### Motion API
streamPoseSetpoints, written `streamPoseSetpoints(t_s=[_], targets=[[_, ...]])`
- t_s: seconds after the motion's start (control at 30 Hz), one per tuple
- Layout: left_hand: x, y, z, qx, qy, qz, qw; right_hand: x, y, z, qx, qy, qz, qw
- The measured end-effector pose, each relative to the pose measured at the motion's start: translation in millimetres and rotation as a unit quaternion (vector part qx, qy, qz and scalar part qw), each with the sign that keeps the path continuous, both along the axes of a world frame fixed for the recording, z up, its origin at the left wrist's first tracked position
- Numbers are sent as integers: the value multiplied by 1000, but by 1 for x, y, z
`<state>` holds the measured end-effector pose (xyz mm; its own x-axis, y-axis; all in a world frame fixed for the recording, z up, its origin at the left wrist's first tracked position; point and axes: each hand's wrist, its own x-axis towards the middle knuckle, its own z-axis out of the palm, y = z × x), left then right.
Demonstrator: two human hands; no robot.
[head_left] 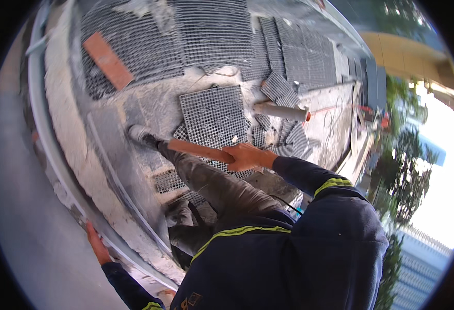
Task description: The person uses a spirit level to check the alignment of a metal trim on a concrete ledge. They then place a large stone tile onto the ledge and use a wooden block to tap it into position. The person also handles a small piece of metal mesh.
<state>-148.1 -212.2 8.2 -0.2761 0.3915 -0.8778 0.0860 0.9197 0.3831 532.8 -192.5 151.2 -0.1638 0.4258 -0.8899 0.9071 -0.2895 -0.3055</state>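
My right hand (247, 156) is closed round one end of a long, flat reddish tile strip (198, 150), which points left above my leg. A wider tile of similar red colour (108, 61) lies on dark grid mats at the upper left. Down at the lower left, my left hand (98, 245) rests against the pale metal rail (67, 194) along the wall edge. Its visible fingers look stretched out, and I see nothing held in it. Below the tile strip lies a loose dark grid panel (211, 111) on the dusty floor.
Large dark grid mats (211, 33) cover the floor ahead. Broken grid pieces (281, 90) lie right of the loose panel, beside a pale tube (281, 111) with an orange end. My shoe (141, 135) stands on the dusty surface by a rough concrete ledge (87, 170).
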Motion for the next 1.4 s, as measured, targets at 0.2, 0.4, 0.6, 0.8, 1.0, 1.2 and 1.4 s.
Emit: streamPoseSetpoints(t_s=[0.2, 0.4, 0.6, 0.8, 1.0, 1.2, 1.4], targets=[[20, 5, 7, 12, -9, -28, 1000, 73, -74, -34, -16, -23, -227, 973], [28, 12, 6, -40, 51, -47, 997, 72, -168, -12, -123, -27, -328, 936], [40, 2, 8, -1, 46, -31, 998, 58, -285, 15, -235, 2, -339, 911], [46, -10, 18, -10, 39, -28, 999, 33, -405, 18, -283, 51, -389, 875], [46, -12, 10, 18, 51, -38, 998, 2, -452, 39, -275, 76, -456, 843], [45, -22, 11, 73, -9, -114, 991, 4, -470, 53, -256, 69, -464, 846], [31, -33, -6, 87, 47, -81, 992, 23, -514, 47, -214, 60, -463, 858]])
